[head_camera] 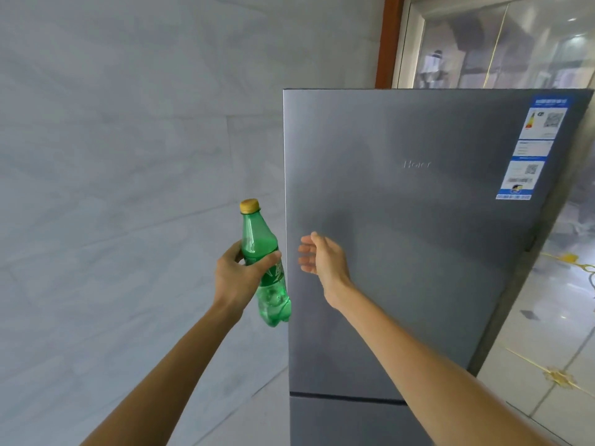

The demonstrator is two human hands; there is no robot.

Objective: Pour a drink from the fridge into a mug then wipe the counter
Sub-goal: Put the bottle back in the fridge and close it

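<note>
You face a pale grey marble wall (112, 156) with faint seams, filling the left. At upper right a brown wood frame (388, 40) borders a glass panel (502, 43) showing blurred reflections and ceiling lights. Lower right, the glossy light floor (544, 358) carries gold inlay lines and ornaments.

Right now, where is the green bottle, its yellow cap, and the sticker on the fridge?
green bottle (261, 246): head view, on its upper body above the fingers.
yellow cap (249, 206): head view, on the cap's side.
sticker (533, 146): head view, on its middle, upper right of the fridge door.
</note>
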